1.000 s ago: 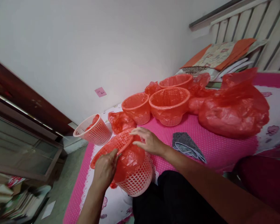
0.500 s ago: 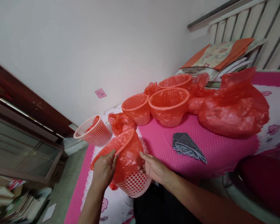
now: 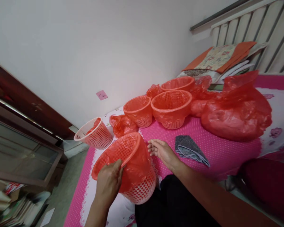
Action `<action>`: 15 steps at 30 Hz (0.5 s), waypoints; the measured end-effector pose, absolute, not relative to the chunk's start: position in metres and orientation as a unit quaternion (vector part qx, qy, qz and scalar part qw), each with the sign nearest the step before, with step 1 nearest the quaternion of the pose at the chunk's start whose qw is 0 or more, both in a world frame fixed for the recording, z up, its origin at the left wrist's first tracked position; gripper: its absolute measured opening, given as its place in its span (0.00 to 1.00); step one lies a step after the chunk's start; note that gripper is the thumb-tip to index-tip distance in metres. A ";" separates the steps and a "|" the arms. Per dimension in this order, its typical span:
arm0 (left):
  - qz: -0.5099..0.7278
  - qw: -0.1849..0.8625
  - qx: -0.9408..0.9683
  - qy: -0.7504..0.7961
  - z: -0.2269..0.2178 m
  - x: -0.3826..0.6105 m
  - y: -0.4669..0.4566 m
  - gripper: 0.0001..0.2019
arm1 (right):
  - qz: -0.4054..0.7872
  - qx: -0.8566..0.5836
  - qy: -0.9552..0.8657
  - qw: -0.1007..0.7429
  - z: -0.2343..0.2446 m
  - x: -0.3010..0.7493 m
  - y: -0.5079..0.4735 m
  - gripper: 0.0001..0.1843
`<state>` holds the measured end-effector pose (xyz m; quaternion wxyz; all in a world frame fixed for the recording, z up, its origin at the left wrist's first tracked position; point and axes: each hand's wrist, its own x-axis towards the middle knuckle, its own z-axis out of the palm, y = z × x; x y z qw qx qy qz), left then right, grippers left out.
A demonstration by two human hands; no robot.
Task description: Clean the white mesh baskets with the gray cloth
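**Left hand (image 3: 110,181) gripped the tilted front basket (image 3: 143,190); right hand (image 3: 162,153) hung free beside it**

From my end of the head view, at the far left I saw a cabinet (image 3: 23,154), then a white basket (image 3: 100,135) leaning with a bit of red plastic inside.

Next came the left hand, nearer of the two because it was on the front basket itself: its fingers were clasped over the near side of the rim, pinching a red liner bag (image 3: 138,168) against it. The front basket lay at the near edge of the pink cloth (image 3: 222,154), just above the person's lap. Its long axis slanted, mouth to the upper left, base to the lower right. The liner bag covered the rim and hung down the outside, leaving the lower lattice bare.

Behind it sat a crumpled red bag (image 3: 123,124), and farther back three lined baskets (image 3: 171,107) stood grouped together.

The right hand held nothing, its fingers loosely curled. The liner bag's side lay just left of and below those fingertips, seemingly apart from them.

Farther right I made out a folded grey cloth (image 3: 190,149), a bulging red bag (image 3: 236,113) and a dark red seat (image 3: 267,186).
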<state>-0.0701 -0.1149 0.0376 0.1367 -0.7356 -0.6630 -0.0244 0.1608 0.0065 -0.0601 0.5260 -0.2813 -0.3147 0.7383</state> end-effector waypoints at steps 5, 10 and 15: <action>-0.025 0.198 -0.761 -0.617 0.022 -0.054 -0.133 0.12 | 0.788 -0.247 -0.319 0.465 -0.045 0.163 0.018 0.20; -0.030 0.265 -0.757 -0.597 0.005 -0.032 -0.152 0.14 | 0.812 -0.229 -0.324 0.428 -0.050 0.165 0.011 0.21; -0.035 0.244 -0.774 -0.584 0.000 -0.011 -0.156 0.16 | 0.786 -0.226 -0.338 0.465 -0.039 0.175 0.007 0.22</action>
